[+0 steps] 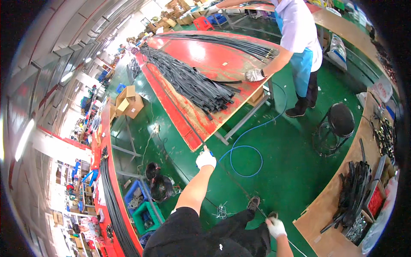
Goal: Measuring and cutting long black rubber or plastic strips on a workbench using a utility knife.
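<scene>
My left hand (206, 159), in a white glove, is closed at the corner of the red table (188, 138). A long thin black strip (185, 118) runs along the table edge into it. From there a dark line continues down toward my right hand (276, 227), also white-gloved and closed around it near my shoes. A thin white cord (296, 248) trails below the right hand. Something small and blue shows beside the left fingers, near the end of a blue hose; whether the hand holds it is unclear. A large bundle of flat black strips (188, 79) lies on the table.
A co-worker (299, 47) stands at the table's right side, one gloved hand on it. The blue hose (247, 146) loops on the green floor. A black bin (341, 121) and a wooden bench (329, 222) with black parts stand right; crates (145, 218) sit left.
</scene>
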Demonstrator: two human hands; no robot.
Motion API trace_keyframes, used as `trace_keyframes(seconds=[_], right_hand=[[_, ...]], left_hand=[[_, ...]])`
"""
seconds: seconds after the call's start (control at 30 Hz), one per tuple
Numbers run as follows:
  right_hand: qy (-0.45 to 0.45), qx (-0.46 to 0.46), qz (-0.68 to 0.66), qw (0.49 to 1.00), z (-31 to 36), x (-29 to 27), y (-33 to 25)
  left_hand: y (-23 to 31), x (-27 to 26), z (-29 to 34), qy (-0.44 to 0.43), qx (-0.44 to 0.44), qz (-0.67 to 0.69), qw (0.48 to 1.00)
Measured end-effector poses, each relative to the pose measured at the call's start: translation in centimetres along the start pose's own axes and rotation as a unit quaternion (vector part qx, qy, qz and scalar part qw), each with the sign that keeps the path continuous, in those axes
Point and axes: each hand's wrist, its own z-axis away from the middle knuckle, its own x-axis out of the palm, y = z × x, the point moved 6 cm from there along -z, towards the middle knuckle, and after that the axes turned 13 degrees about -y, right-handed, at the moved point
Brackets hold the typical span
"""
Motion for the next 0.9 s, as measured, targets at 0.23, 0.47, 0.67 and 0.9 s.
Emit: trace_keyframes(seconds=[0.23,0.47,0.67,0.9], right_hand=[[0.045,0.015,0.046,0.998,2.2,-1.0,9.4],[-0.031,-0.100,-0.043,0.994,-6.0,1.7,-0.7],[0.075,0.006,0.032,0.997,3.9,-0.4,19.0],[0.057,-0.008,0.045,0.997,-3.7,-4.6,7.6]], left_hand=[[1.8,5.9,4.2,-0.054,0.007,-0.023,0.998],[1.7,4.5,3.8,-0.006,-0.031,-0.018,0.999],[3.5,7.2,5.3,-0.031,-0.040,-0.019,0.999],[7.3,6.3,7.1,-0.012,-0.021,-0.016,1.000]])
